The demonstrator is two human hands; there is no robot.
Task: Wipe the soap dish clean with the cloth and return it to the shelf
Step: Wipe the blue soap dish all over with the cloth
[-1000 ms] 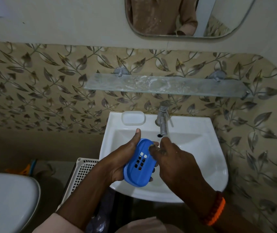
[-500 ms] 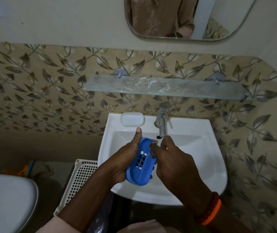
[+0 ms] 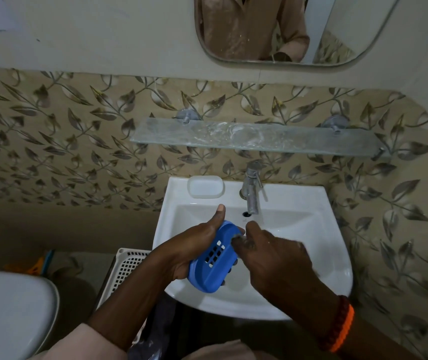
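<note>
I've got the blue soap dish [image 3: 214, 258] cupped in my left hand [image 3: 194, 249], tilted up on edge over the basin [image 3: 319, 258] so whatever comes off it falls into the sink and not onto the floor. My left grip is wrapped round it: thumb stretched up along the far rim, fingers curled underneath, their tips peeking out below the near edge. The slotted face is turned toward me and to the right, which is exactly where I want it for the working hand.

My right hand [image 3: 272, 258] is in at the dish's upper right edge, fingers bunched and pressing at the rim. There's something small and dark pinched at the fingertips [image 3: 241, 241]; I judge that's the cloth, but it's too bundled up to be sure, so how much that grip actually holds I cannot tell.

The tap [image 3: 250, 193] stands just behind, and no water is visibly running. Up above, the glass shelf [image 3: 254, 140] is streaked and waiting; that's where this dish has to go back. A white soap tray [image 3: 205, 187] sits on the basin's back ledge, well out of my way.

By my reckoning I'm mid-wipe, rim first, with the slots and underside to follow.
</note>
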